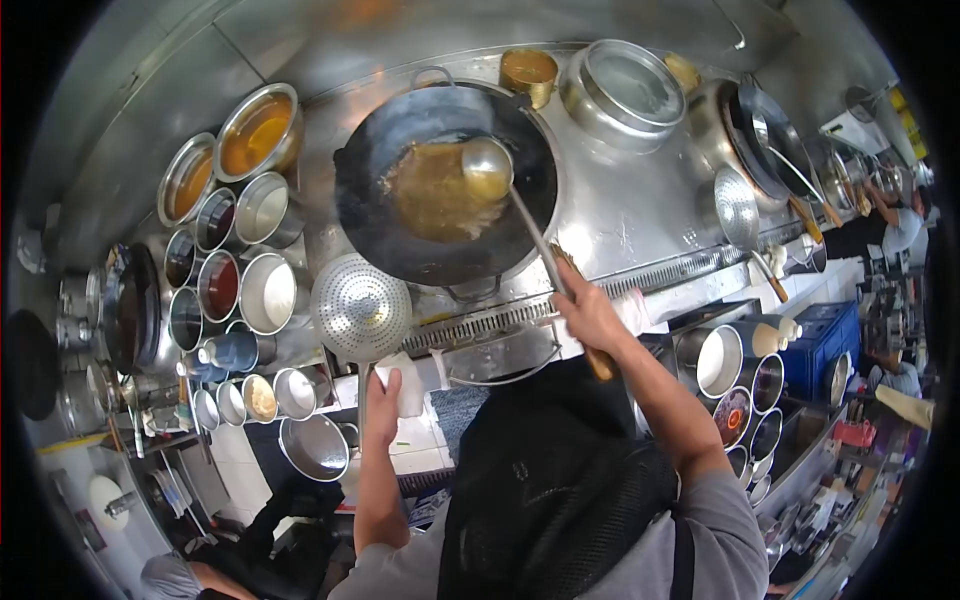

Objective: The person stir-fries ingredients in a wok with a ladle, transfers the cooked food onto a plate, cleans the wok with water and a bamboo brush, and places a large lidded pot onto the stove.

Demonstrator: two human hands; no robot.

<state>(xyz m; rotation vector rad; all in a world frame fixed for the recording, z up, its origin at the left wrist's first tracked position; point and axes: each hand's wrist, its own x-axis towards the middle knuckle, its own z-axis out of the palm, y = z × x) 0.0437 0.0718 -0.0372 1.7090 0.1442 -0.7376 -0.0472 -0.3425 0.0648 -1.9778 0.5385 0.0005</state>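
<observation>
My right hand (592,312) is closed round the wooden-ended handle of a ladle (488,160). The ladle's bowl is over brownish liquid (425,195) in a large black wok (365,225), with some of that liquid in it. Fingers of my left hand (381,405) wrap the handle of a perforated skimmer (360,305), beside a white cloth (412,385) at the thumb. The skimmer's round head is at the wok's near left edge; whether it touches the rim I cannot tell.
Steel pots of sauces and seasonings (268,290) crowd the left. Two bowls of orange liquid (255,135) stand behind them. A lidded-looking steel pot (625,95) and a second skimmer (738,205) are to the right. A blue crate (822,345) and other people are further off.
</observation>
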